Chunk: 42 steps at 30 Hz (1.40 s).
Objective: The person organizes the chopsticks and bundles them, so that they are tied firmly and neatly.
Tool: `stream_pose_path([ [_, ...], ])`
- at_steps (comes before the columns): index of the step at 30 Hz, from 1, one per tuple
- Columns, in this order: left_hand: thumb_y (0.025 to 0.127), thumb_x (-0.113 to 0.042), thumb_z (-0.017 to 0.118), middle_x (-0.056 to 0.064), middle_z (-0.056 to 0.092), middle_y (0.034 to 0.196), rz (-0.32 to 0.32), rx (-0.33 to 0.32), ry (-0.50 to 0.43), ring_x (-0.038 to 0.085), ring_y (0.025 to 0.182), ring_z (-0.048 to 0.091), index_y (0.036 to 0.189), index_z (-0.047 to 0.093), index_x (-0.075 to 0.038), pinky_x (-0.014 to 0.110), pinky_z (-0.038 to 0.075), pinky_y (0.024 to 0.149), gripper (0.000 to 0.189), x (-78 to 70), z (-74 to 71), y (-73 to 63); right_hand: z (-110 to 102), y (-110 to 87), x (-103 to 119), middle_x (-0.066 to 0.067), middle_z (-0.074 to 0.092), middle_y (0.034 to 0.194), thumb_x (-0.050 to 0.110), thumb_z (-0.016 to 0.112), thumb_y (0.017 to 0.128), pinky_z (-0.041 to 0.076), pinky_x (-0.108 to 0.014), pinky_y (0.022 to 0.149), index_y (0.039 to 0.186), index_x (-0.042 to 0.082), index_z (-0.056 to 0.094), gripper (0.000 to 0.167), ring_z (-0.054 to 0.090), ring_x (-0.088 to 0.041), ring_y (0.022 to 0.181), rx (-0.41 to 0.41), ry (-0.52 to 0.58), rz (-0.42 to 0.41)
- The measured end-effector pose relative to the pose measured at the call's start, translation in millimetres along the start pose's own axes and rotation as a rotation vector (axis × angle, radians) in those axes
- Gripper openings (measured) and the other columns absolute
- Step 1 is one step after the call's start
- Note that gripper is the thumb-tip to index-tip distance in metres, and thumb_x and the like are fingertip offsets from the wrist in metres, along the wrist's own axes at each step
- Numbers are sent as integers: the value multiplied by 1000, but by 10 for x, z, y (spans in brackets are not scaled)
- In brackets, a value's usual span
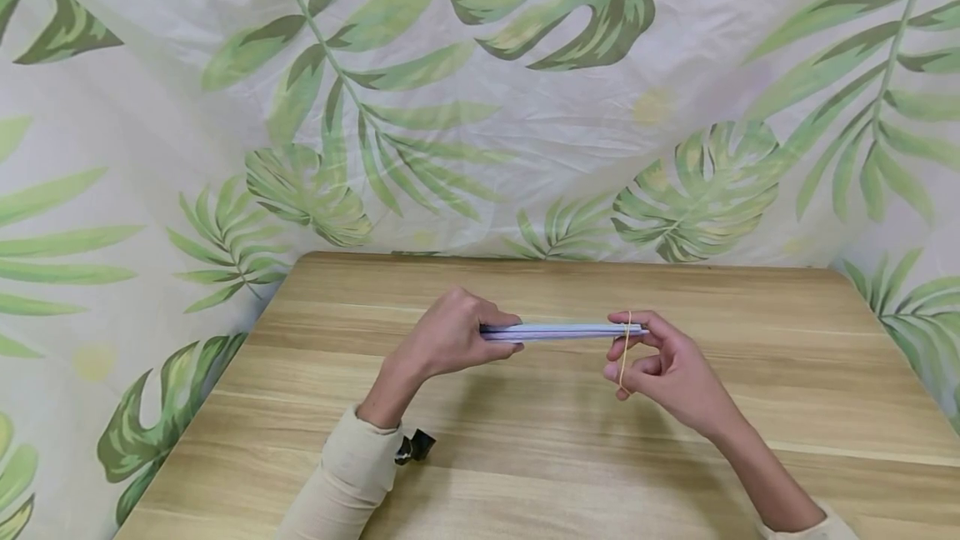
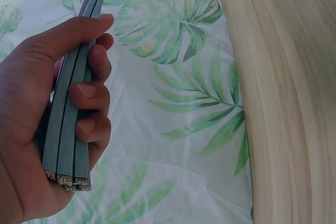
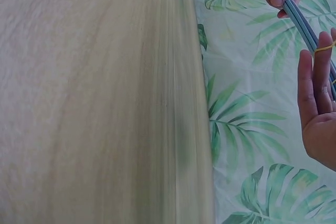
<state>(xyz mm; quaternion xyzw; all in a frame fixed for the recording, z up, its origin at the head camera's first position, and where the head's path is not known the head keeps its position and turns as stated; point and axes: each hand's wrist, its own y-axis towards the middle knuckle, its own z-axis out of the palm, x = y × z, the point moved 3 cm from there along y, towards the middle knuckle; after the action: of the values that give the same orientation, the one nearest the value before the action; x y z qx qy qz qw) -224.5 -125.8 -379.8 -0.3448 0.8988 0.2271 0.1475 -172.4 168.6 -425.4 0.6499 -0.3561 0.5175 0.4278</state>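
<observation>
1. Left hand (image 1: 446, 336): the fingers and thumb are gripping the left part of a long, narrow bundle of pale blue-grey strips (image 1: 562, 331), material not determinable. The bundle is lying nearly level above the wood-grain tabletop (image 1: 525, 473), spanning the space between the hands.
2. Right end: a thin yellow elastic loop (image 1: 625, 350) is crossing the bundle and hanging below it, held stretched. Whether it is fully encircling the bundle cannot be told.
3. Right hand (image 1: 671, 369): the bent fingers and thumb are holding the elastic loop spread, with the index finger lying along the bundle's end.
4. Step in hand: the person is apparently fitting the elastic loop over the bundle's right end.
5. Next move: judging by the slack span below, the work is calling for a steady left grip while the right hand is twisting or doubling the elastic loop tight around the strips.
6. Count, left to right: one small black object (image 1: 415, 447) is showing beside the left cuff, identity unclear; one left hand; one bundle, with at least five strip ends showing in the left wrist view, total not determinable; one elastic loop; one right hand. One tabletop is extending beneath all.
</observation>
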Motion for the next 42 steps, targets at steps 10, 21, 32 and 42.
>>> stream_pose_path([
  [10, 88, -20, 88, -6, 79, 82, 0, -5, 37, -5, 62, 49, 102, 87, -17, 14, 45, 61, 14, -10, -12, -2, 41, -1, -4, -14, 66, 104, -6, 75, 95, 63, -39, 64, 140, 5, 53, 52, 74, -21, 61, -25, -144, -48],
  [21, 87, -23, 89, -8, 80, 84, -3, -8, 69, -5, 61, 49, 101, 88, -19, 14, 45, 60, 15, -15, -5, -7, 26, -1, 8, -8, 75, 100, -7, 73, 97, 65, -44, 66, 123, 0, 32, 49, 79, -25, 72, -24, -108, -50],
  [32, 90, -29, 88, -9, 76, 78, -62, -77, 66, -3, 58, 47, 101, 86, -23, 17, 39, 56, 13, -11, -38, 7, -4, 6, 46, 2, 69, 100, -16, 70, 94, 63, -34, 65, 130, -1, 36, 52, 72, -16, 61, -146, -74, -193],
  [42, 86, -28, 92, -13, 73, 72, -117, -150, 21, -4, 56, 49, 93, 86, -23, 18, 40, 56, 11, 27, -81, -6, 52, -4, 9, 4, 69, 98, -9, 71, 97, 63, -33, 65, 107, 1, 57, 20, 76, -13, 68, -130, -212, -202],
])
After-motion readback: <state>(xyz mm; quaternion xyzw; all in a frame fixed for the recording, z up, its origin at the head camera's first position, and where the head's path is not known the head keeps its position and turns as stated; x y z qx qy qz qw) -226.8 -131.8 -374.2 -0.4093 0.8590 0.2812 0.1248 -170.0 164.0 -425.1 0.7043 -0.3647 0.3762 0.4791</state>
